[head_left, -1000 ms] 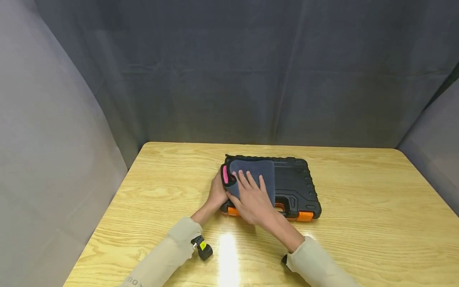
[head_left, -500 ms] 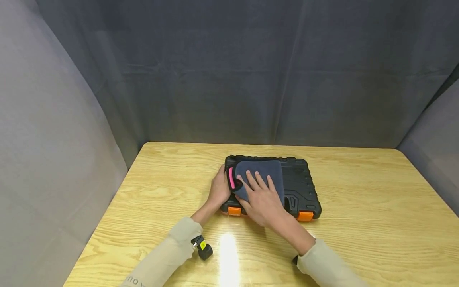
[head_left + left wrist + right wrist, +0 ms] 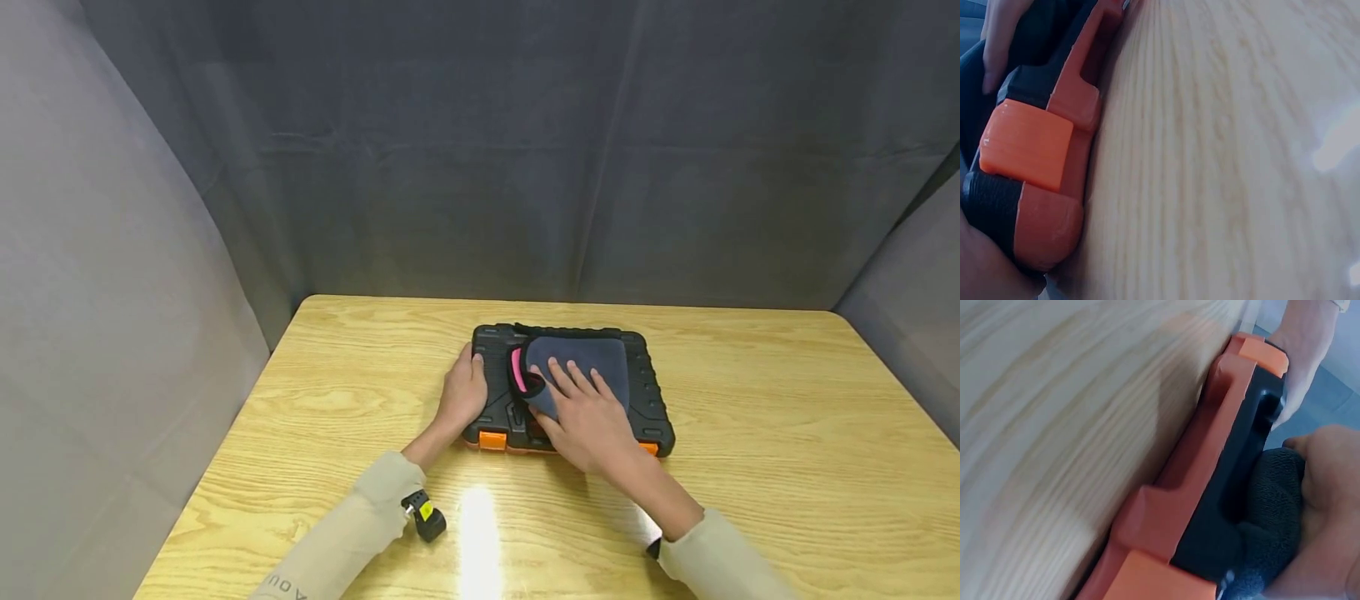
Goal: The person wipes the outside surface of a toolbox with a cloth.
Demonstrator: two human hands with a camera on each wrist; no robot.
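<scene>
Only partial print shows on the left sleeve (image 3: 330,557) near the bottom frame edge: letters approx. "OU" and "A", rest cut off. Nothing legible on the tool case (image 3: 645,392) beyond that sleeve.

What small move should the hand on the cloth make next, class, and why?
Probably slide the cloth on toward the case's right edge. The right hand presses it flat on the black case, whose right strip shows uncovered, while the left hand steadies the left end.
</scene>
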